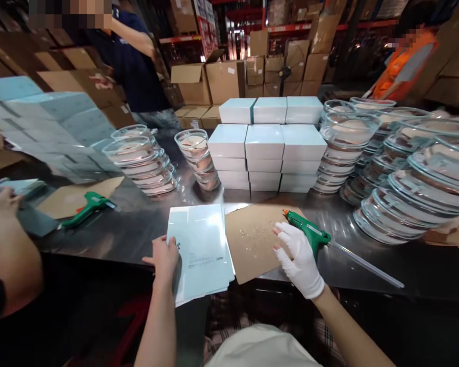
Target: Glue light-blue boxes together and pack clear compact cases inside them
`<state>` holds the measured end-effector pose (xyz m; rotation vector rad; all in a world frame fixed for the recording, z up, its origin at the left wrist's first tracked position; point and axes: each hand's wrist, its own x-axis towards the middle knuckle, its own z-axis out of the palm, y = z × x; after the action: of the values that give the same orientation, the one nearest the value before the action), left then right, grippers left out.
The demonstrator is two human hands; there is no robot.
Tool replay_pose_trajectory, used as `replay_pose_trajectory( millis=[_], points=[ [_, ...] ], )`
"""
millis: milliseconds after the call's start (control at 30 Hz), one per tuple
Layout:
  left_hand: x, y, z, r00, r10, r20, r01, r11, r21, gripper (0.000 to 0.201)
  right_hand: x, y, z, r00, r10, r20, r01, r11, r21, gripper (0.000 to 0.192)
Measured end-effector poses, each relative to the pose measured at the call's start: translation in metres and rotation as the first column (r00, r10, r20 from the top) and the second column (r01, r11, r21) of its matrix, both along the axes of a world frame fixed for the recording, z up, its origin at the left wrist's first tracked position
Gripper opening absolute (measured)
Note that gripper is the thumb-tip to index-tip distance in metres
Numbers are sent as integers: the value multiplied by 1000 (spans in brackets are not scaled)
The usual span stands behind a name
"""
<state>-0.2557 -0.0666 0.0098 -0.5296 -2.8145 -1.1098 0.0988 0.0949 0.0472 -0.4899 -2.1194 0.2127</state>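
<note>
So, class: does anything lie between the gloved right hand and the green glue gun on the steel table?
Nothing visible does. The white-gloved right hand rests on the brown cardboard sheet, right beside the green glue gun.

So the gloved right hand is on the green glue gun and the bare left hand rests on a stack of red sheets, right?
Not quite. The head view shows the stack of sheets under the bare left hand is pale blue, not red. The gloved right hand is indeed on the green glue gun.
</note>
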Motion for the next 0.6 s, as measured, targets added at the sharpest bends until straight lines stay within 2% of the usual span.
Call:
replay_pose_trajectory(
  millis=[67, 100, 167, 200, 267, 333, 367, 433, 500, 533, 567, 600],
  points=[
    [6, -8, 2, 999, 42, 7, -42, 999, 32, 23, -1, -1, -4, 1000, 25, 19, -25, 1000, -10, 39],
    [14, -12, 8, 998, 55, -8, -55, 996, 65, 28, -2, -3, -1, 999, 34, 22, -34, 999, -12, 40],
    [37, -22, 30, 995, 57, -82, -41, 982, 185, 39, -8, -7, 14, 998, 59, 19, -60, 998, 15, 46],
    [52, -26, 43, 989, 35, -143, 5, 963, 270, 44, -11, -10, 25, 997, 74, 11, -74, 996, 54, 48],
    [85, -31, 70, 954, -100, -284, 206, 905, 372, 44, -17, -17, 50, 994, 107, -4, -105, 979, 172, 51],
    [116, -32, 90, 849, -390, -357, 499, 813, 301, 33, -18, -24, 71, 995, 96, -24, -88, 970, 227, 46],
    [128, -32, 94, 771, -534, -347, 625, 741, 246, 27, -16, -26, 77, 997, 72, -37, -63, 976, 208, 41],
    [143, -31, 93, 602, -755, -261, 798, 577, 173, 19, -5, -30, 81, 1000, 16, -24, -14, 996, 89, 27],
    [146, -29, 81, 475, -865, -160, 877, 450, 171, 18, 13, -29, 75, 998, -4, 56, 9, 996, -90, 17],
    [145, -27, 73, 441, -890, -117, 890, 416, 188, 19, 23, -27, 70, 991, 31, 128, -5, 979, -203, 18],
    [143, -25, 64, 428, -900, -78, 890, 405, 210, 20, 33, -25, 63, 975, 97, 202, -24, 941, -337, 21],
    [141, -22, 55, 425, -904, -42, 884, 405, 232, 22, 42, -23, 57, 948, 196, 252, -52, 873, -485, 25]
  ],
)
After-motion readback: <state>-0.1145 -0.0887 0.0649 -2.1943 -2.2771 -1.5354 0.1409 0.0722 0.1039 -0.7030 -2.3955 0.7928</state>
